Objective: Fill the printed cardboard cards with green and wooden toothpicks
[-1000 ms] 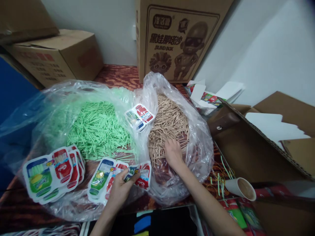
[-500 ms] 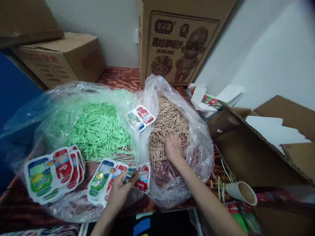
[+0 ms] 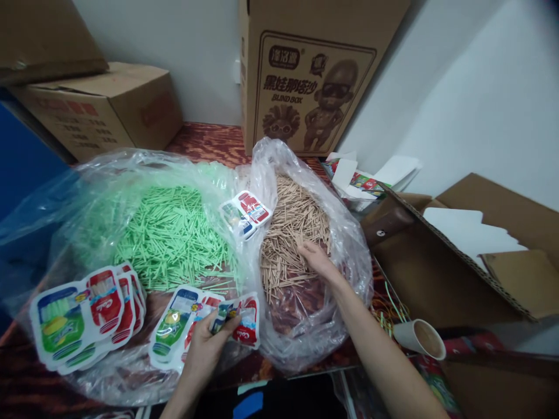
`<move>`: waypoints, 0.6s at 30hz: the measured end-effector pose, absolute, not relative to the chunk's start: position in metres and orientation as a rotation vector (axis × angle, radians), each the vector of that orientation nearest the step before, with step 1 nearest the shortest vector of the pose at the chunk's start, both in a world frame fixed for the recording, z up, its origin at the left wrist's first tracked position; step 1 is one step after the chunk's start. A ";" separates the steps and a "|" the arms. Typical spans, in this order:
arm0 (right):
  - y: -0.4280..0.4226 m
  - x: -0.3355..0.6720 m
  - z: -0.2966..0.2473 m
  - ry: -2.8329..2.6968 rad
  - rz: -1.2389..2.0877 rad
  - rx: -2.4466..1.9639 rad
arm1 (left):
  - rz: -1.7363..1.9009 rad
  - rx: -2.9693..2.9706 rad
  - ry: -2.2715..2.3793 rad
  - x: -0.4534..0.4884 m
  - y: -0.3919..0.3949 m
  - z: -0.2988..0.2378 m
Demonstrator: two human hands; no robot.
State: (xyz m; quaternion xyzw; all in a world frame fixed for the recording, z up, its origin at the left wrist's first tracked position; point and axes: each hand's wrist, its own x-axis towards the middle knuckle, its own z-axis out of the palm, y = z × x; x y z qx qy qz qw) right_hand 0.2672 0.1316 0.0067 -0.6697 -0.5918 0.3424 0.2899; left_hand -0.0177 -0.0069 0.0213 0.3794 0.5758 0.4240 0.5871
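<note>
My left hand (image 3: 206, 344) is closed on a printed pouch (image 3: 243, 319) at the near edge of the table, thumb on top of it. More pouches (image 3: 174, 326) lie just left of it. My right hand (image 3: 318, 259) reaches into a clear plastic bag (image 3: 349, 244) full of tan sticks (image 3: 292, 224), its fingers curled into the pile; what they hold is hidden. To the left, a second clear bag (image 3: 87, 186) holds green sticks (image 3: 170, 235). A small pair of pouches (image 3: 245, 210) rests between the two piles.
A stack of pouches (image 3: 78, 317) lies at the near left. Cardboard boxes stand behind: one (image 3: 105, 105) at the far left, a printed one (image 3: 314, 75) at the back centre, an open one (image 3: 458, 256) on the right. A paper cup (image 3: 421, 337) lies on its side.
My right hand has turned and shifted slightly right within the tan sticks, fingers raking into the pile. My left hand keeps hold of the pouch, nearly still.
</note>
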 end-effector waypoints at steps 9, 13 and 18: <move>0.128 0.265 0.005 -1.375 1.192 -1.645 | 0.977 0.931 1.320 -0.016 -0.007 0.018; 0.129 0.270 0.011 -1.385 1.109 -1.664 | 0.978 0.928 1.329 -0.016 -0.006 0.022; 0.127 0.265 0.021 -1.295 1.026 -1.583 | 0.965 0.945 1.361 -0.014 -0.007 0.023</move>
